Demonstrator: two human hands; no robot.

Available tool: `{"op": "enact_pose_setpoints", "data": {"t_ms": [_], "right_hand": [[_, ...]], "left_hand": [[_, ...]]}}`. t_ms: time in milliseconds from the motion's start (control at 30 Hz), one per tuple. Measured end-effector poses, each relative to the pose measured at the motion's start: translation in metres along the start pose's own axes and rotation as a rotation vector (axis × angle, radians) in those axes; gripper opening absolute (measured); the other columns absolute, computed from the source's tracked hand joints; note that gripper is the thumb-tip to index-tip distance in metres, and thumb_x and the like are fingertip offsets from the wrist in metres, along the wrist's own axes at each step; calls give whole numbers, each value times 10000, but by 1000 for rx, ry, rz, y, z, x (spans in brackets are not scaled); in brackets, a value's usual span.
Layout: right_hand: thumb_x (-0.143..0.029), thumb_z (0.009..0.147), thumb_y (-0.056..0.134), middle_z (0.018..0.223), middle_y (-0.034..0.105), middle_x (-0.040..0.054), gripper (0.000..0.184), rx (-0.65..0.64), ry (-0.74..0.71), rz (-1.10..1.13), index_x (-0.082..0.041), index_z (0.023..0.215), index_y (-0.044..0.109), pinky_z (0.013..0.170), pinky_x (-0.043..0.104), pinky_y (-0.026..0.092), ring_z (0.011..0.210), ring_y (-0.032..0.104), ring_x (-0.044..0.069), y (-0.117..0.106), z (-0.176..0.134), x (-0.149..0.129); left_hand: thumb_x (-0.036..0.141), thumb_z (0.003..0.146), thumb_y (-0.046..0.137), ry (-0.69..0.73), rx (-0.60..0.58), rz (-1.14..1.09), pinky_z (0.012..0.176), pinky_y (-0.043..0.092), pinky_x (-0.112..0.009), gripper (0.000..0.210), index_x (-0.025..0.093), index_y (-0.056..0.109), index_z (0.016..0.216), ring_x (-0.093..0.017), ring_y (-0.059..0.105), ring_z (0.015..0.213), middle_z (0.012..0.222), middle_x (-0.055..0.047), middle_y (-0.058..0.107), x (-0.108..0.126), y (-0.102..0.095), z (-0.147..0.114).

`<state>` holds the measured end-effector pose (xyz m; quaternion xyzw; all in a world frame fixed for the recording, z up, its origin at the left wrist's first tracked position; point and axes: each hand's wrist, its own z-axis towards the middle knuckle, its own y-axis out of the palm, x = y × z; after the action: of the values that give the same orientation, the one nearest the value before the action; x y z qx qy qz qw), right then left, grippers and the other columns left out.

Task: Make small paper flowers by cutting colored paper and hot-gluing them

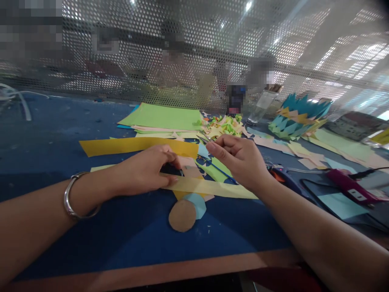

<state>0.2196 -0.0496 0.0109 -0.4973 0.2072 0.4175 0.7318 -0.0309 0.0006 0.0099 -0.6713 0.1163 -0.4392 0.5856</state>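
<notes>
My left hand (148, 170), with a silver bangle at the wrist, rests low over the table. Its thumb lies on a long pale yellow paper strip (212, 188), and its other fingers curl beside it. My right hand (240, 158) is closed around scissors (203, 138); their pointed metal tips stick out past the thumb, while the handles are hidden. Behind the left hand lies a wider golden-yellow strip (130, 146). Below the pale strip, a round brown cardboard disc (182, 215) partly covers a light blue paper piece (199, 206).
Green paper sheets (170, 117) are stacked at the back, beside a heap of paper scraps (225, 126). Farther right stand a clear bottle (263, 104) and a zigzag paper crown (299, 117). A purple power strip (352, 186) with cables lies at right. A perforated metal screen (194, 61) borders the table.
</notes>
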Motion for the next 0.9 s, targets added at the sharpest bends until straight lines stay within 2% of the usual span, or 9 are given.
{"op": "enact_pose_setpoints", "data": {"t_ms": [100,167,233,267,333,433,533,733,900], "right_hand": [[-642,882,625,583,357,-54,486,-7,-18,-29,-192,723,537,485,271,196,536,274,88,0,1,2],[-630,893,619,582,362,-54,477,2,-36,-61,-192,721,537,488,272,206,534,284,88,0,1,2],[-621,895,622,569,346,-60,476,2,-50,-87,-194,707,530,488,273,208,522,287,87,1,2,2],[-618,894,625,562,336,-63,477,-1,-53,-90,-196,698,520,486,273,207,516,288,86,1,2,1],[-609,900,622,555,327,-67,476,-7,-54,-86,-198,688,504,485,272,209,509,294,85,1,3,0],[-591,913,614,565,334,-66,464,-3,-62,-80,-198,694,500,490,271,219,513,302,83,1,3,-1],[-576,920,611,564,332,-67,456,1,-71,-81,-200,691,491,491,273,220,511,301,82,0,2,-2],[-569,922,602,540,322,-70,461,1,-65,-163,-198,672,490,490,272,209,507,289,83,-1,5,3],[-578,906,606,515,350,-68,456,-38,-12,-300,-200,672,505,503,277,213,498,306,87,1,10,11]], "left_hand": [[332,816,673,16,-93,-40,807,458,-318,158,209,722,902,-234,609,942,1012,-63,674,6,-2,0],[366,874,619,18,-95,-73,795,463,-313,202,211,731,936,-222,623,935,1022,-62,689,8,-1,2],[384,909,585,16,14,-23,905,454,-347,309,217,721,1130,-247,611,1051,1122,-72,691,3,1,6],[389,911,587,23,74,41,1004,413,-389,372,218,698,1222,-279,574,1150,1198,-82,679,-2,2,8],[414,952,534,32,97,123,1150,283,-466,471,203,618,1364,-328,479,1315,1405,-102,592,-14,3,13],[428,1001,434,-10,166,172,1204,206,-490,542,151,507,1461,-334,375,1438,1538,-147,476,-29,3,18],[425,1021,371,-73,147,203,1193,231,-504,536,148,491,1464,-321,392,1428,1531,-166,483,-34,2,22],[486,985,375,-236,154,300,1168,261,-530,588,151,501,1451,-363,387,1407,1527,-160,482,-42,7,31],[521,937,400,-272,99,421,1121,332,-497,592,175,577,1384,-371,438,1343,1424,-175,535,-48,1,46]]}}
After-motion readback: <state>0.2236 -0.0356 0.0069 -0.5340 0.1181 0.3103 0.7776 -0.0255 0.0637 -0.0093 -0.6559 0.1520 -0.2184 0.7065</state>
